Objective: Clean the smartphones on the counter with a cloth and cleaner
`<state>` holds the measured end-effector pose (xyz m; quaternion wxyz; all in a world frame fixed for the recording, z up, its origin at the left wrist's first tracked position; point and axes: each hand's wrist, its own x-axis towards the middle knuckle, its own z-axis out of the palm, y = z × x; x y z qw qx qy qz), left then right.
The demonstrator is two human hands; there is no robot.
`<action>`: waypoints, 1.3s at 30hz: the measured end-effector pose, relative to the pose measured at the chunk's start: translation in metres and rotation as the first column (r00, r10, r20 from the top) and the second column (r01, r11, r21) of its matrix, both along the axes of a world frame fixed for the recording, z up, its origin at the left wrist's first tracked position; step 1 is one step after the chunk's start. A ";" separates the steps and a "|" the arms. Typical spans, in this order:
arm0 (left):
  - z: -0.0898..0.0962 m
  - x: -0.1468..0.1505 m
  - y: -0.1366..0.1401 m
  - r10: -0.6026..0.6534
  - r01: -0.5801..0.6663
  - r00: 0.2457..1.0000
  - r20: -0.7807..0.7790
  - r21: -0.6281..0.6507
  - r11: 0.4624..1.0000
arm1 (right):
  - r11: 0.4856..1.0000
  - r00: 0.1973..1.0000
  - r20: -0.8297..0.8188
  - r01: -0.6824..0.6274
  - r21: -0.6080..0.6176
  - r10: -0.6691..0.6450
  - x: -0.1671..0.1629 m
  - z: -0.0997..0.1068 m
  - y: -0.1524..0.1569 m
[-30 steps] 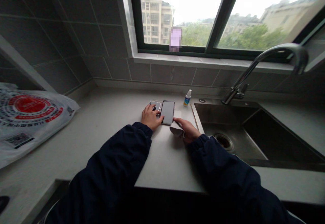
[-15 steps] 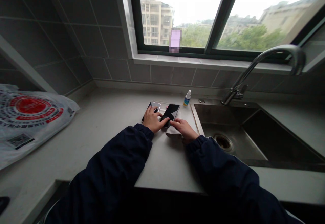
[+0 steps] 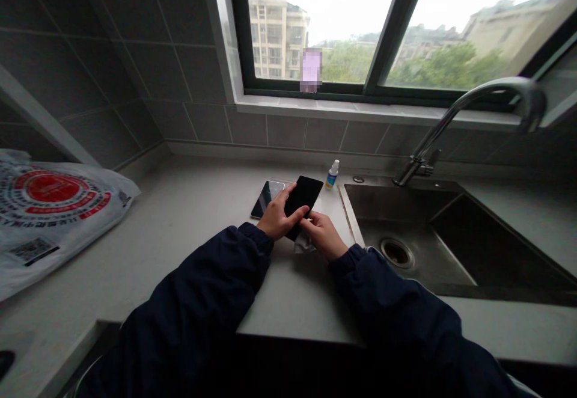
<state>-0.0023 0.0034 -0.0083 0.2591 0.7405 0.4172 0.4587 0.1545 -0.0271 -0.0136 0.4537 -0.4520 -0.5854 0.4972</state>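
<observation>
Black and slanting, left of the sink (image 3: 353, 214): one phone (image 3: 303, 196), right in the thick of the action! Clamped in the left hand (image 3: 278, 213), thumb across the lower part of the dark face, fingers along the side away from the sink. Far end angled towards the sink's back left corner; contact between near end and counter (image 3: 189, 205), cannot tell. And in from the sink side, the right hand (image 3: 325, 234), thumb and fingers drawn together, pinched on a pale cloth (image 3: 304, 243), fingertips right up at the phone's lower edge. Any hold on the phone from that hand as well? Cannot tell. Cloth bunched below those fingers, partly hidden. Further left of the sink, a second phone (image 3: 267, 198), lying on the counter, glossy face up, bright rim showing, one side partly covered by the left hand. Close by the sink's back left corner, standing upright, a small bottle (image 3: 332, 175), white cap, blue and yellow label. Arching up from behind the sink, a shiny tap (image 3: 408, 170); down in the sink's floor, a round drain (image 3: 397, 252). Far left of the sink, slumped on the counter, a white bag (image 3: 58, 211) with red print.
</observation>
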 end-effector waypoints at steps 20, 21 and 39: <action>-0.003 0.018 -0.002 0.140 0.480 0.645 0.751 -0.542 0.690 | 0.986 0.987 0.049 0.147 0.078 -0.151 0.014 -0.002 0.008; -0.004 0.017 -0.001 0.146 0.482 0.637 0.757 -0.539 0.691 | 0.985 0.987 0.031 0.156 0.068 -0.158 0.014 -0.001 0.008; 0.018 0.017 -0.007 0.338 0.614 0.469 0.816 -0.576 0.539 | 0.875 0.813 -0.422 0.204 -0.439 -0.402 0.028 0.019 0.016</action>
